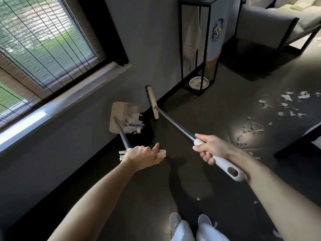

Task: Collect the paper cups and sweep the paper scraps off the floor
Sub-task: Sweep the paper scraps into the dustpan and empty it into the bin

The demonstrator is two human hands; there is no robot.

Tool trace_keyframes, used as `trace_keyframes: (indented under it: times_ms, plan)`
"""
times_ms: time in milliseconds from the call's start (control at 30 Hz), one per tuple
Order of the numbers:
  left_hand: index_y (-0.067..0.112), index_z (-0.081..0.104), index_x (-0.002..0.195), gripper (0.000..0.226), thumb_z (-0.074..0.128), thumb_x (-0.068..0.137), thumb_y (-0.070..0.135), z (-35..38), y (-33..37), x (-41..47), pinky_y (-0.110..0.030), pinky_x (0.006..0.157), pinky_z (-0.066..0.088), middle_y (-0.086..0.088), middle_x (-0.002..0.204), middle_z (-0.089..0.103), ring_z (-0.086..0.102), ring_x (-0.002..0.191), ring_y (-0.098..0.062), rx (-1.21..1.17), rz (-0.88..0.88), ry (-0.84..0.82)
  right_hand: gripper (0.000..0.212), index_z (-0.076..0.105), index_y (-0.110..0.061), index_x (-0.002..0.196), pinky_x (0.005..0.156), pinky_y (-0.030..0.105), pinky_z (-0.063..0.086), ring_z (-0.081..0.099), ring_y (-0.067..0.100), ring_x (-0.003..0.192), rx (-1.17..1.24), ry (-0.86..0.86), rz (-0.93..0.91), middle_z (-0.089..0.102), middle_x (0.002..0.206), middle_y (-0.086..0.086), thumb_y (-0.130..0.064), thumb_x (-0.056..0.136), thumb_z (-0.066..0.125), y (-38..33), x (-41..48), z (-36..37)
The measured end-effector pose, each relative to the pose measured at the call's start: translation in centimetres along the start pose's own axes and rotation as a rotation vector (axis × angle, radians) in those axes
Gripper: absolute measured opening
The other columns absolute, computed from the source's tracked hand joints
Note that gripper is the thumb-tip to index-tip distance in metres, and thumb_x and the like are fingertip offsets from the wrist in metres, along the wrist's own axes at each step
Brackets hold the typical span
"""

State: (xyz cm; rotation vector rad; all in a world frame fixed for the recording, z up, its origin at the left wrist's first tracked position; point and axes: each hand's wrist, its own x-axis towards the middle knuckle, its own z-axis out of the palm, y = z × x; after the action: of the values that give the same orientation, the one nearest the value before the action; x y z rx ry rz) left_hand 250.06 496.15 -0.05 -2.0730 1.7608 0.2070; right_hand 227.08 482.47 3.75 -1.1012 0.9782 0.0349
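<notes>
White slippers (175, 221) planted, the left hand (142, 156) clasps the loaded cream dustpan (119, 115), perhaps over a bin; the right hand (211, 148) grasps the steel-handled broom (152, 103). Keep it level (torn white paper scraps (251, 127) remain rightward).

The room is dim; daylight enters through the blinds of the window (40, 49) at ten o'clock. A bright patch lights the floor (217, 119) near three o'clock. Edges bend and blur.
</notes>
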Motion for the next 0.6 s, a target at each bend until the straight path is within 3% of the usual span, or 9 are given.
trace_keyframes:
  times_ms: [167,367,600]
  plan:
    - [0.021,0.015,0.151,0.074,0.020,0.093,0.066,0.9,-0.2,0.3,-0.032,0.050,0.033,-0.004,0.108,0.068,0.067,0.093,-0.029,0.109,0.032,0.004,0.070,0.019,-0.027,0.152,0.033,0.015,0.032,0.036,0.005,0.036,-0.017,-0.007,-0.003,0.040,0.061,0.003,-0.005,0.095,0.055,-0.6,0.0,-0.4]
    - [0.025,0.013,0.151,0.076,0.020,0.090,0.070,3.1,0.0,0.4,-0.042,0.065,0.041,-0.004,0.110,0.068,0.065,0.098,-0.031,0.099,0.054,-0.086,0.072,0.019,-0.029,0.152,0.035,0.016,0.035,0.038,0.005,0.036,-0.027,-0.013,0.006,0.047,0.044,-0.006,-0.007,0.094,0.057,0.8,0.8,-0.5]
    - [0.025,0.009,0.152,0.073,0.020,0.093,0.066,3.4,1.3,-0.1,-0.046,0.074,0.048,-0.007,0.117,0.064,0.065,0.099,-0.033,0.109,0.128,-0.084,0.072,0.019,-0.028,0.152,0.034,0.016,0.035,0.039,0.005,0.036,-0.001,-0.001,0.039,0.047,0.047,-0.003,-0.005,0.094,0.057,1.4,1.3,-0.8]
